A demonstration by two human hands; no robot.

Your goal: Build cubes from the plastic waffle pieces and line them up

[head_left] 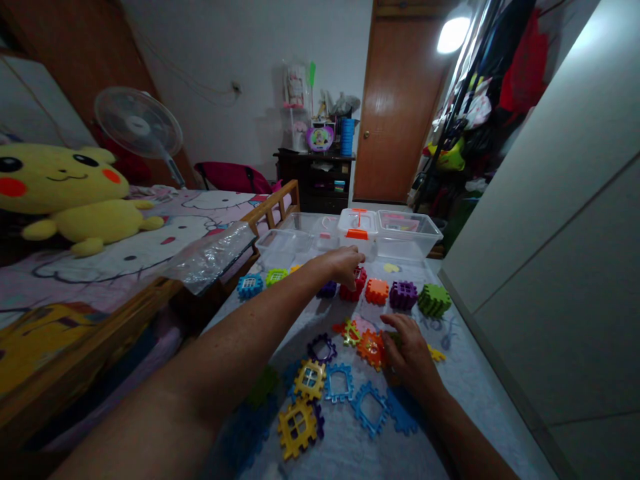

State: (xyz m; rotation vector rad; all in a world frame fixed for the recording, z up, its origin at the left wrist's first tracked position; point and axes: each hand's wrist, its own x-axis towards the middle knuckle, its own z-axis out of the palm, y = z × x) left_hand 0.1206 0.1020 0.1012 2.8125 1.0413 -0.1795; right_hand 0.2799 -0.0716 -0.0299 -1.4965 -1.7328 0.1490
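Observation:
My left hand reaches across to the row of blocks. Its fingers curl over the top of the red toothed block and grip it; the fingertips are partly hidden. Low over the loose pieces, my right hand has its fingers apart beside an orange toothed panel. A small yellow-green piece lies just left of that panel. Nearer to me are yellow window panels, blue frames and a dark purple frame.
Beside the red block stand an orange block, a purple block and a green block. Clear plastic bins are at the far end. A wooden bed rail runs along the left, a pale cabinet along the right.

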